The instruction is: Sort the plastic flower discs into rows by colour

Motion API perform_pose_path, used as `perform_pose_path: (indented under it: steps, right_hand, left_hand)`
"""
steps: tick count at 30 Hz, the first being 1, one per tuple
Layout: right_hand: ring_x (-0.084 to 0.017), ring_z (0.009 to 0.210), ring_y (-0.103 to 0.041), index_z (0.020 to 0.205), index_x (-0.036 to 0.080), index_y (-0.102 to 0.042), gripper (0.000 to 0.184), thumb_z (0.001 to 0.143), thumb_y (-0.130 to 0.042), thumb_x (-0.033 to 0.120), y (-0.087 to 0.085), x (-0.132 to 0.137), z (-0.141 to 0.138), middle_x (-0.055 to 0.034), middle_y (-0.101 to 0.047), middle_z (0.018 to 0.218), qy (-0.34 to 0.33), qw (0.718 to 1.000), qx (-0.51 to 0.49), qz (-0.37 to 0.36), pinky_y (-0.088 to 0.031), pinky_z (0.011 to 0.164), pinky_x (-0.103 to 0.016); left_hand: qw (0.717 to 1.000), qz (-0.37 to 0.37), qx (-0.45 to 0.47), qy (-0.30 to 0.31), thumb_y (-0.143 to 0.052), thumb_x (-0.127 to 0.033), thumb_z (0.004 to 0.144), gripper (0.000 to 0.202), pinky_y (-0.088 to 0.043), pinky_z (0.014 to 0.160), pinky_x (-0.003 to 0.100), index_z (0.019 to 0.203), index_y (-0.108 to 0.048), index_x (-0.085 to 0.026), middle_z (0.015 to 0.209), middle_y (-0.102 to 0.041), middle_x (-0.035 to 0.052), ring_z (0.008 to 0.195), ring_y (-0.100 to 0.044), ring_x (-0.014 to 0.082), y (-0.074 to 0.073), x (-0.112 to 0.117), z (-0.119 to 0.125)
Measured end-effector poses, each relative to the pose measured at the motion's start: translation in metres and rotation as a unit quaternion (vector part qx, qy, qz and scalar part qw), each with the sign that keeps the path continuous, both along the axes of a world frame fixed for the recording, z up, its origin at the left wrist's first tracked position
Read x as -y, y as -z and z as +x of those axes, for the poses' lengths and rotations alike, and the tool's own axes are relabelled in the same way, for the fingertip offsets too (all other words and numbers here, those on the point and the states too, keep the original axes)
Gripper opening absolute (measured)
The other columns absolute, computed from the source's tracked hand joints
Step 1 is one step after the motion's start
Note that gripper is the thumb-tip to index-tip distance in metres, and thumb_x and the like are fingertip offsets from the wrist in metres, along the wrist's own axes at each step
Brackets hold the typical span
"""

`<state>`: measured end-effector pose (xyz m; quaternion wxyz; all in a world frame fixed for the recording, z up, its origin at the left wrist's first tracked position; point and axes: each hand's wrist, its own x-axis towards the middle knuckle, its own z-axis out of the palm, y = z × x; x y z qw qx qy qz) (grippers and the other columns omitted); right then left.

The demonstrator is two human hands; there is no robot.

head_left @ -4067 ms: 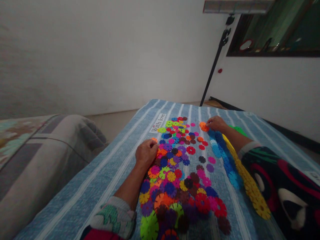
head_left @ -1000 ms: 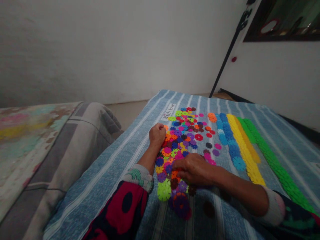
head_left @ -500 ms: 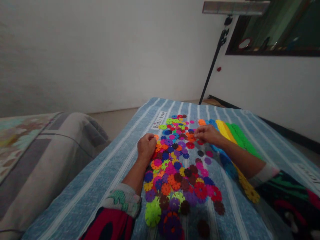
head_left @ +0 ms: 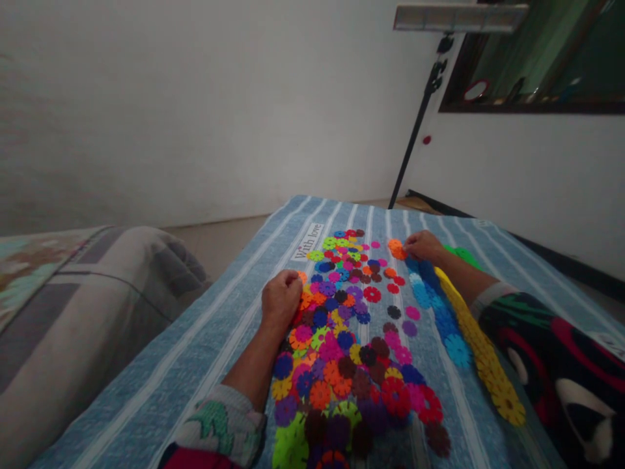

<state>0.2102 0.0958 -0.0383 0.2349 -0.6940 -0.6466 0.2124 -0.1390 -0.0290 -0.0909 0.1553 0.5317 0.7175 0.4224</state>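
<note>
A heap of many-coloured plastic flower discs (head_left: 349, 339) lies on a blue striped cloth (head_left: 209, 352). My left hand (head_left: 280, 299) rests curled in a loose fist at the heap's left edge, touching orange discs; what its fingers hold is hidden. My right hand (head_left: 424, 246) reaches to the far right of the heap, fingers pinched at a small stack of orange discs (head_left: 396, 248). Right of the heap run sorted rows: a blue row (head_left: 439, 312), a yellow row (head_left: 481, 355), and a green row (head_left: 461, 255) mostly hidden behind my right arm.
A grey and patterned cushion or mattress edge (head_left: 83, 312) lies to the left. A black stand pole (head_left: 415, 130) leans by the white wall at the back. A dark-framed window (head_left: 532, 71) is at the upper right. The cloth bears a "With love" label (head_left: 308, 241).
My right hand has moved away from the heap's middle to the far right, onto the orange stack at the head of the rows. My left hand stays at the heap's left edge.
</note>
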Motion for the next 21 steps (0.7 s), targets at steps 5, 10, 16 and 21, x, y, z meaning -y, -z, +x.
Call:
perform_pose_path:
  steps: [5,10,16,21]
  right_hand:
    - [-0.010,0.043,-0.052,0.068,0.010,-0.072,0.008,0.073,-0.067,0.013,0.001,-0.006,-0.002,0.0003,-0.056,0.045,-0.001,0.999,0.048,0.001,-0.039,0.048,-0.021]
    - [-0.012,0.049,-0.057,0.087,0.011,-0.078,0.018,0.075,-0.065,0.014,0.002,-0.006,0.001,0.0005,-0.060,0.049,0.016,0.996,0.090,0.020,-0.041,0.054,-0.022]
    - [-0.014,0.057,-0.061,0.087,0.014,-0.079,0.019,0.078,-0.062,0.019,-0.003,0.011,0.001,-0.0005,-0.064,0.054,0.003,0.991,0.129,0.045,-0.041,0.058,-0.022]
    - [-0.014,0.062,-0.062,0.087,0.018,-0.079,0.018,0.080,-0.064,0.022,-0.009,0.053,-0.022,-0.0007,-0.069,0.064,-0.075,0.987,0.134,0.042,-0.041,0.062,-0.022]
  left_hand:
    - [1.000,0.006,-0.009,0.002,-0.052,-0.032,0.073,0.027,-0.049,0.073,0.029,0.087,-0.071,-0.021,0.081,-0.074,0.0035,0.077,-0.067,0.0212,-0.001,0.002,-0.001]
    - [1.000,-0.002,-0.011,0.000,-0.051,-0.031,0.072,0.026,-0.049,0.073,0.030,0.086,-0.072,-0.021,0.080,-0.073,0.0035,0.075,-0.067,0.0210,-0.003,0.003,0.000]
    - [1.000,0.001,-0.020,0.002,-0.052,-0.030,0.073,0.025,-0.049,0.075,0.029,0.086,-0.072,-0.022,0.081,-0.074,0.0030,0.077,-0.067,0.0209,-0.002,0.002,0.000]
    - [1.000,-0.002,-0.016,-0.001,-0.052,-0.027,0.074,0.028,-0.050,0.078,0.029,0.090,-0.073,-0.020,0.086,-0.075,0.0040,0.081,-0.067,0.0208,0.000,0.000,0.002]
